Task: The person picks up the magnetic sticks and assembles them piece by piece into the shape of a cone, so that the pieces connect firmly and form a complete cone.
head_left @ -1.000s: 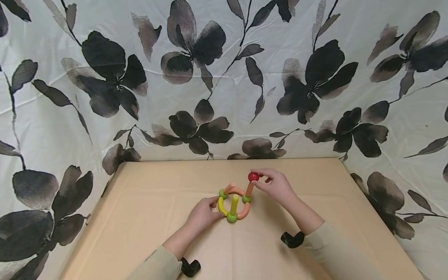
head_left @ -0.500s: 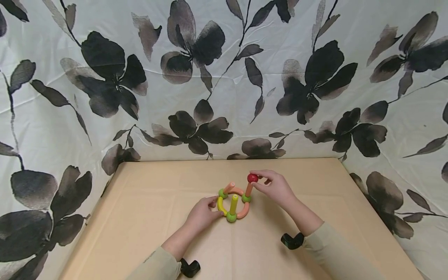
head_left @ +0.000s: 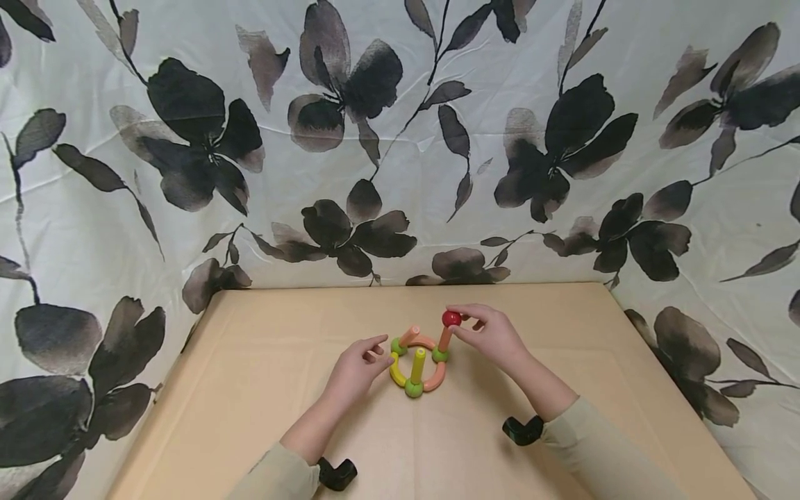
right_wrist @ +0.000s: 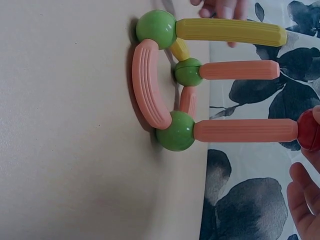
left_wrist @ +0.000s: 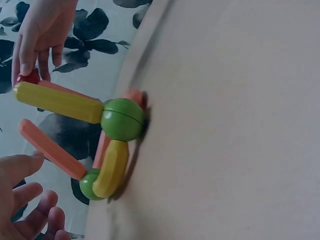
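A ring of curved toy rods and green balls (head_left: 414, 388) lies on the table, with three straight rods standing up from the balls. One upright rod (right_wrist: 230, 32) is yellow; the other two, including the salmon rod (right_wrist: 245, 130), are salmon. On top of that salmon rod sits a red ball (head_left: 451, 318), which my right hand (head_left: 494, 336) pinches between thumb and fingers. My left hand (head_left: 356, 368) is just left of the ring, its fingers loosely spread and apart from it; in the left wrist view its thumb points toward the other salmon rod (left_wrist: 52, 149).
The tan tabletop (head_left: 281, 326) extends around the ring, its far edge meeting a white cloth (head_left: 450, 229) printed with dark flowers. Black wrist cameras, such as the left one (head_left: 337, 475), hang below both sleeves.
My left hand has let go of the yellow curved rod and drawn back a little to the left, fingers loosening. My right hand stays on the red ball, which is slightly lower than a second ago.
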Motion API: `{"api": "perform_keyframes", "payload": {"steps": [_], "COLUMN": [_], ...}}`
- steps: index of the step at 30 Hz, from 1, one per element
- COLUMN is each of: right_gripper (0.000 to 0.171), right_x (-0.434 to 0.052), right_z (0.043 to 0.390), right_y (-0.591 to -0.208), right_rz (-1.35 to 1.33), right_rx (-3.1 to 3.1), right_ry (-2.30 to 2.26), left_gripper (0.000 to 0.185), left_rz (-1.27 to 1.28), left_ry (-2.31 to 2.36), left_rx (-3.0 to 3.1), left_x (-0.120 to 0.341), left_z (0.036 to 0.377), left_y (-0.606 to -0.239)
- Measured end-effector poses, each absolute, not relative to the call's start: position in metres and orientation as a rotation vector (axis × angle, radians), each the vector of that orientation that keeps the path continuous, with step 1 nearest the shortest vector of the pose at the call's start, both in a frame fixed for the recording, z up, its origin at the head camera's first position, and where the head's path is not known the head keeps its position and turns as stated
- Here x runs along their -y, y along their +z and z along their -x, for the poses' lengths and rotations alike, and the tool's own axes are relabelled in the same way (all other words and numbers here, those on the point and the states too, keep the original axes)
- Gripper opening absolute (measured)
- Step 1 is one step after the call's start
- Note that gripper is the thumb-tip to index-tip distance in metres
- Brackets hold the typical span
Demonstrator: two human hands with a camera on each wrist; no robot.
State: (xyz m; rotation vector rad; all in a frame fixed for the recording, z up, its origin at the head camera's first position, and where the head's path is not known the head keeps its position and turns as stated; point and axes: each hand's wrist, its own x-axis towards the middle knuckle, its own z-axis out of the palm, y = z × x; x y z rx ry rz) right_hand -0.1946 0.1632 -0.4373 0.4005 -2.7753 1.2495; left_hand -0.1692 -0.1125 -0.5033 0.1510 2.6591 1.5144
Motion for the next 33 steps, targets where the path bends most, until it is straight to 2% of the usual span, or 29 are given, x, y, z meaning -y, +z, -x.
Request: {"api": "perform_keyframes", "payload": {"steps": [7,15,25,33], "right_gripper": [0.039,0.040,0.038,0.038], "right_x": [-0.163,-0.157,-0.136,-0.122], "right_z": [0.191,0.187,0.184,0.181], "right_y": [-0.436,-0.438,-0.436,-0.437], "right_rz": [-0.390,-0.400,-0.467,-0.559], "right_rx": [2.771,2.772,2.782,2.769], "right_ry": [1.253,1.245,1.238,1.184], "left_gripper": [0.047,0.054,0.035,0.033], "left_rz": [-0.200,-0.416,-0.438,-0.461], "left_ry": [1.494,1.373,1.314,1.259], "left_rx": [-2.696,-2.758,-2.820,-2.861], "left_x": [0.106,0.086,0.080,0.078], "left_z": [0.172,0.184,0.187,0.186], "left_y": [-0.492,-0.495,-0.492,-0.489]}}
